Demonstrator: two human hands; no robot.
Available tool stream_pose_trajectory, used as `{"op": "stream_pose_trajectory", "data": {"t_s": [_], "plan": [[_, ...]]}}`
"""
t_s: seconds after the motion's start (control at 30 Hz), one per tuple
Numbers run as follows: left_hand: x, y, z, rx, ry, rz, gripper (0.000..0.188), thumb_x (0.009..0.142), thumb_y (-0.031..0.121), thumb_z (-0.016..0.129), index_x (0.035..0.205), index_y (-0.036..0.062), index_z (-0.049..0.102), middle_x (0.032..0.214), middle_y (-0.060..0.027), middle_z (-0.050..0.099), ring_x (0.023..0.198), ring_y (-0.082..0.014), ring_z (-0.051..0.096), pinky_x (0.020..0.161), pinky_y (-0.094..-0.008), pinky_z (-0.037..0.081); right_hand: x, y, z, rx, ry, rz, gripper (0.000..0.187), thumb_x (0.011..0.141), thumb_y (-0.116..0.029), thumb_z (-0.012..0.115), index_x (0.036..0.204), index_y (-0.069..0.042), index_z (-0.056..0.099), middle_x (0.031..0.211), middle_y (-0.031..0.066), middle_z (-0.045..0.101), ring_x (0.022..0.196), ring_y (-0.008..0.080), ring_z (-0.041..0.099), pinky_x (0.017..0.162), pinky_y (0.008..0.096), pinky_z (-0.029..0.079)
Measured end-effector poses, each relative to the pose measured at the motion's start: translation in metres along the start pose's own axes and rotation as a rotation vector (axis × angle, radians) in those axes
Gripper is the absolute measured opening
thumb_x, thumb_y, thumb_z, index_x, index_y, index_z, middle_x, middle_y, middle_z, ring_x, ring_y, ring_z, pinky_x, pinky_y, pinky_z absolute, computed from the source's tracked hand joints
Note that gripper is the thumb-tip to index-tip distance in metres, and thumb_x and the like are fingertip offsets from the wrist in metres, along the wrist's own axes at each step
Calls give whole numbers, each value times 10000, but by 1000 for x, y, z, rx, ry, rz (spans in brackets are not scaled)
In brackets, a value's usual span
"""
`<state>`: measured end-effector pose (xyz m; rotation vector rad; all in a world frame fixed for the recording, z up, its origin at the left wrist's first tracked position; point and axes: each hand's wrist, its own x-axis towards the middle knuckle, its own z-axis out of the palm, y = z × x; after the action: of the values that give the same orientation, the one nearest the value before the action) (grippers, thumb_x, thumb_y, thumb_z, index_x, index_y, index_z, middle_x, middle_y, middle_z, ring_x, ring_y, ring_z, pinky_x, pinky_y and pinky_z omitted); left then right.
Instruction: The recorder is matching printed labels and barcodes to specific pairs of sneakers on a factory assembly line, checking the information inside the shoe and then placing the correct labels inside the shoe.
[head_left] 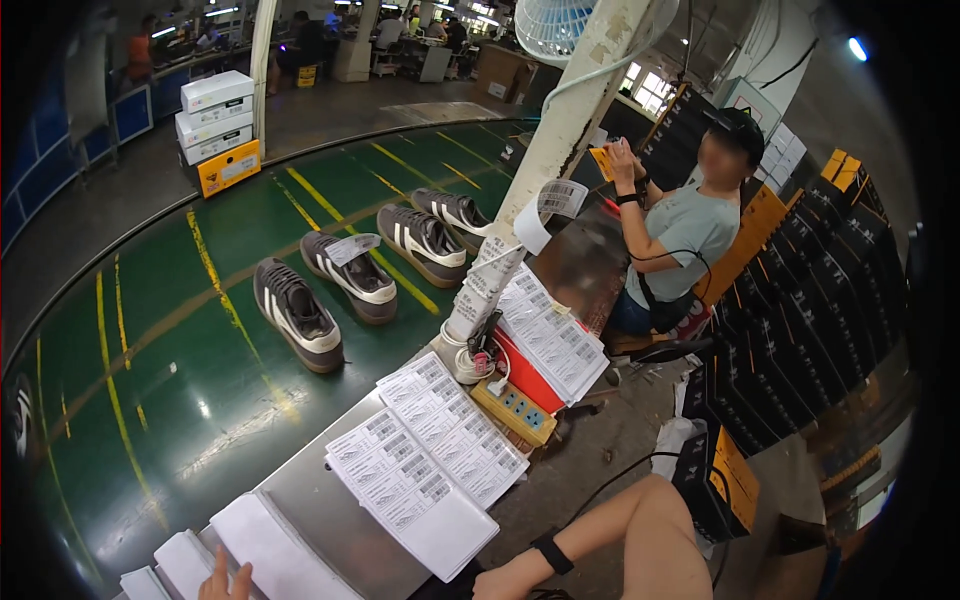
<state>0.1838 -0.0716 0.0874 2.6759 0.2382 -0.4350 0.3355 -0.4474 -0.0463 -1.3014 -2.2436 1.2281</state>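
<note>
My left hand [222, 578] shows at the lower edge with its fingers apart. It is over or against stacks of white paper [275, 545] on the metal table, and I see nothing held in it. My right hand [503, 582], with a black band at the wrist, is at the lower edge, and its fingers are mostly out of sight. Just beyond it lie sheets of printed labels [420, 475]. On the green conveyor belt stand two pairs of dark shoes with white stripes, the nearest a single shoe [297, 315]. A label slip [353, 248] rests on the shoe beside it.
A white post [560, 130] rises beside the belt [150, 330], with a yellow power strip [515, 410] at its foot. More label sheets [550, 335] lie on a red tray. Shoeboxes [217, 130] stand beyond the belt. At right, a co-worker [690, 220] stands before stacked black boxes [800, 320].
</note>
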Motion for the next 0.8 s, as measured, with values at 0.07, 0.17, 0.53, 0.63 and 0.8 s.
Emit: {"op": "stream_pose_trajectory", "data": {"t_s": [0.07,0.17,0.53,0.63,0.8], "plan": [[-12,-11,-17,-42,20,-100,745,799,215,758,1446,66,420,1525,-305,300,1308,-479,427,1059,-513,404,9,-12,-21,28,-251,195,405,712,-316,788,855,43,667,808,227,676,783,399,657,682,473,510],[-40,-53,-23,35,66,-195,889,801,337,781,1523,128,307,1530,-358,232,1305,-509,424,1046,-514,426,38,-28,-108,148,-267,179,393,686,-335,797,744,37,682,743,245,671,745,437,662,654,489,537],[-39,-237,-39,-8,412,-571,902,767,343,782,1485,41,324,1515,-412,173,1204,-543,506,989,-484,474,176,5,-221,-558,233,463,646,794,-410,749,1267,-12,562,1160,260,622,997,357,631,728,426,549],[-28,-325,-32,18,503,-641,948,752,313,794,1494,11,289,1521,-405,175,1321,-534,397,1058,-477,421,195,16,-224,-685,277,572,858,743,-430,791,1411,-13,450,1319,320,502,1066,380,607,796,439,551],[-80,-528,1,528,648,-400,801,693,223,764,1379,-36,443,1322,-230,536,1269,-389,474,1087,-464,361,228,50,-207,-481,170,646,1159,578,-314,890,1513,-1,279,1433,385,356,1240,495,483,897,547,513]]}}
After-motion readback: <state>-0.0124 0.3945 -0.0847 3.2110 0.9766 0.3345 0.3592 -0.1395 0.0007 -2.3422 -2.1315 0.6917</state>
